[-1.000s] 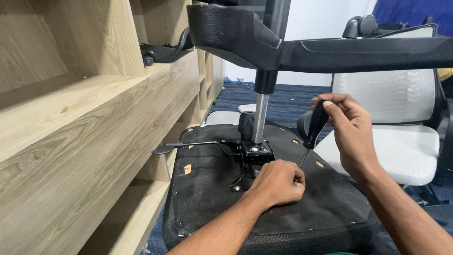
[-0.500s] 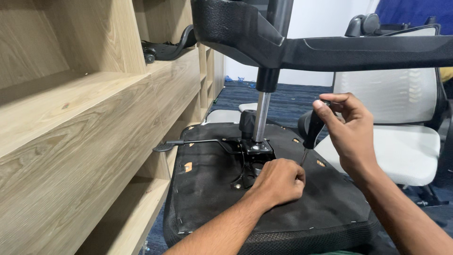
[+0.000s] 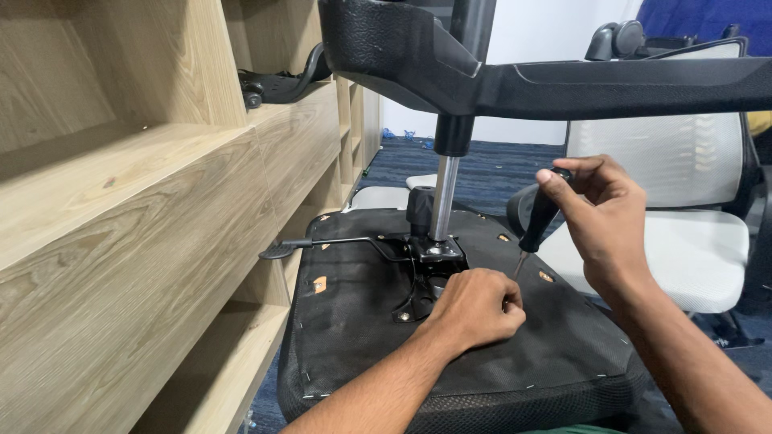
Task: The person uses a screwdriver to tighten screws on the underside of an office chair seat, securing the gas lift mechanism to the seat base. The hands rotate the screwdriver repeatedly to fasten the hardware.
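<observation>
Head view: right hand [image 3: 607, 221] fingers now clamp screwdriver [image 3: 539, 221] more upright, tip just beside left hand [image 3: 474, 309] curled fingers; seat [image 3: 362, 337] screw being lined up.

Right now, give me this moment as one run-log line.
left hand: fist on upturned chair seat beside mechanism plate | right hand: holds black screwdriver, tip down near left hand | gas cylinder: upright

Scene evenly lit by soft, bright indoor light from above. Faint shadows are cast under the hands onto the black seat underside [image 3: 450, 354]. No glare noted. Wooden shelf [image 3: 121, 233] rendered sharp; the far white chair [image 3: 667, 201] slightly soft. Mild stretching seen at the edges.
</observation>
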